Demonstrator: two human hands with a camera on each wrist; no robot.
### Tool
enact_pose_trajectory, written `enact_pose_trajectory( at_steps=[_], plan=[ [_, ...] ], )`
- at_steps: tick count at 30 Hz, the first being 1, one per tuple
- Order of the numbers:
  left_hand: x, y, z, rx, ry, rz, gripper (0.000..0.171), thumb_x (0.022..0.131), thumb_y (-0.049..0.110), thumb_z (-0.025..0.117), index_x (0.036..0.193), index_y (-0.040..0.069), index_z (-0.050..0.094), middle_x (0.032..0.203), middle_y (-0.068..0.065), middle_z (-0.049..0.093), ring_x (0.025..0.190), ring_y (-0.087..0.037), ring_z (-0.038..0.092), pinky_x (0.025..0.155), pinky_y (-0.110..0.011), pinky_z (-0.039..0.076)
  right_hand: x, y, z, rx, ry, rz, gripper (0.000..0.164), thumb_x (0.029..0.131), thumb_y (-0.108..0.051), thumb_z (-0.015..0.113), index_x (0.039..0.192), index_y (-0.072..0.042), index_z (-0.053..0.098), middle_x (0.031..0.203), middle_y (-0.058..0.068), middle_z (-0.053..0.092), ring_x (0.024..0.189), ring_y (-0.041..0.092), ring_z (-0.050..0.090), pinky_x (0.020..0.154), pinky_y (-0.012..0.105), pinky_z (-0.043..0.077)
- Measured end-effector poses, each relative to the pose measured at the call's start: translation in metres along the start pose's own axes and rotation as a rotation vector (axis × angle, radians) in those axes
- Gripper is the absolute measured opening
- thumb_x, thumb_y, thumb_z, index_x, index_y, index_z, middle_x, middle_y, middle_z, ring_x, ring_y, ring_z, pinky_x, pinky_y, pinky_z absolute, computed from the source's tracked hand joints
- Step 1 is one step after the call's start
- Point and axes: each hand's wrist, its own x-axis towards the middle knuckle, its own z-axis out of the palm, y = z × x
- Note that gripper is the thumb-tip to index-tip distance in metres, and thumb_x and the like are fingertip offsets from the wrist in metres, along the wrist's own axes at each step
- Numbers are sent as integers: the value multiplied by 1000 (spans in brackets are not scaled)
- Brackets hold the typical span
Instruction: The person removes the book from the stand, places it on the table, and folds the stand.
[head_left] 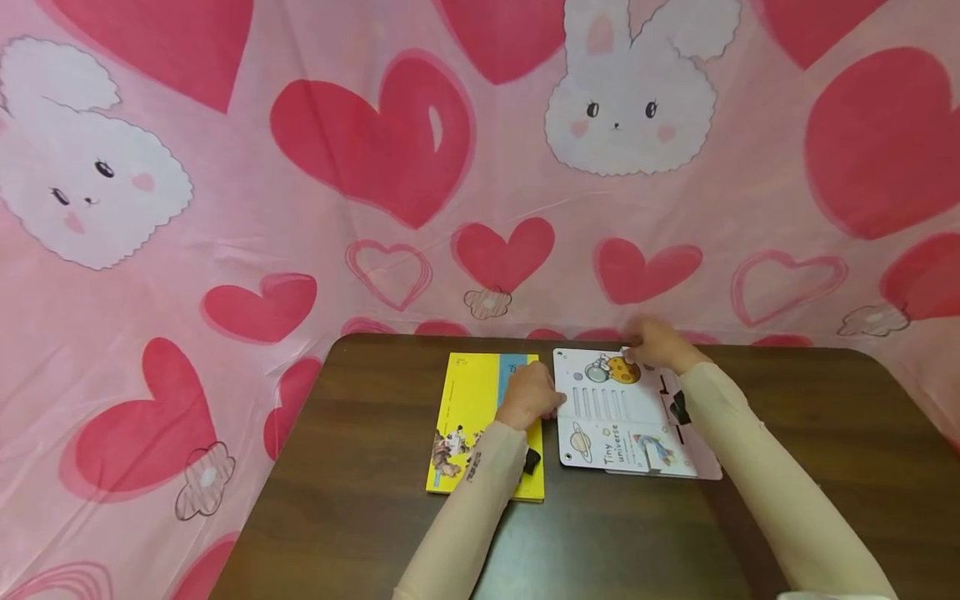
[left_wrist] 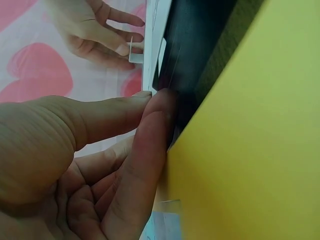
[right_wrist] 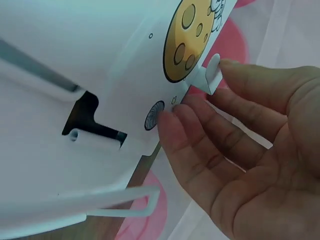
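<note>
A white book stand (head_left: pixel 588 425) printed "Tiny universe" lies on the table, planets and an astronaut on its panel. My left hand (head_left: pixel 528 394) pinches the stand's left edge; in the left wrist view the thumb (left_wrist: pixel 117 115) meets the index finger at that edge. At the far edge is my right hand (head_left: pixel 663 343), blurred in the head view. Its thumb tip touches a small white clip (right_wrist: pixel 212 74) on the stand's rim, while the other fingers extend loosely along the panel. A yellow book (head_left: pixel 468 400) lies flat to the left, partly under the left forearm.
The brown table (head_left: pixel 352 467) ends at the back against a pink curtain (head_left: pixel 510 192) with hearts and rabbits. A second white clip (head_left: pixel 651 460) stands on the near part of the book stand. Dark wrist straps (head_left: pixel 679 408) show at the sleeves.
</note>
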Motion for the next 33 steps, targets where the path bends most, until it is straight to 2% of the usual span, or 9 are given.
enact_pose_trajectory(
  at_steps=[5, 11, 16, 22, 25, 29, 31, 33],
  plan=[
    [1, 0, 1, 2, 2, 1, 34, 90, 18, 81, 61, 7, 68, 51, -2, 61, 47, -15, 59, 46, -22, 40, 2, 2, 1, 17, 2, 27, 30, 91, -1, 70, 117, 13, 63, 111, 31, 67, 91, 37, 65, 82, 50, 61],
    [0, -1, 4, 4, -4, -29, 33, 90, 19, 82, 62, 7, 68, 51, -3, 61, 47, -17, 59, 46, -23, 41, -1, 5, 4, 2, 21, -19, 20, 88, 1, 69, 105, 10, 72, 118, 32, 65, 102, 42, 63, 91, 56, 58],
    [-1, 0, 2, -12, -8, -31, 32, 90, 20, 82, 63, 7, 69, 53, -4, 62, 48, -17, 59, 47, -24, 42, -3, 3, 4, 4, 24, -12, 30, 89, -1, 72, 116, 12, 68, 116, 31, 67, 102, 42, 63, 94, 58, 56],
    [-1, 2, -2, -28, -2, -18, 32, 90, 17, 82, 62, 6, 70, 51, -3, 62, 48, -17, 61, 45, -22, 40, -22, -3, -2, 35, -5, -23, 47, 95, -7, 69, 136, 13, 58, 129, 34, 63, 115, 49, 63, 100, 63, 54],
    [-2, 2, -3, -31, 0, -10, 31, 89, 17, 82, 63, 6, 70, 51, -3, 62, 47, -16, 62, 45, -21, 41, -42, 1, 0, 43, 69, -50, 43, 96, -7, 68, 134, 12, 60, 127, 34, 66, 113, 50, 67, 96, 63, 56],
    [-2, 3, -2, -34, -9, -18, 31, 90, 16, 82, 63, 6, 70, 51, -2, 62, 48, -16, 62, 45, -21, 41, -76, 11, 11, 16, 230, -46, 33, 94, -6, 71, 123, 9, 68, 119, 32, 71, 101, 46, 71, 88, 60, 60],
    [-2, 2, -2, -39, -15, -25, 31, 90, 16, 82, 63, 6, 69, 51, -3, 62, 48, -16, 62, 46, -22, 42, -94, 16, 17, 0, 311, -29, 31, 92, -6, 73, 120, 7, 70, 113, 29, 72, 91, 40, 69, 80, 53, 61],
    [-2, 2, -1, -42, -14, -27, 31, 90, 16, 82, 64, 6, 70, 52, -3, 63, 48, -16, 62, 46, -21, 42, -110, 21, 22, -22, 380, -20, 29, 89, -5, 76, 115, 6, 72, 106, 26, 73, 81, 32, 64, 72, 39, 57]
  ],
)
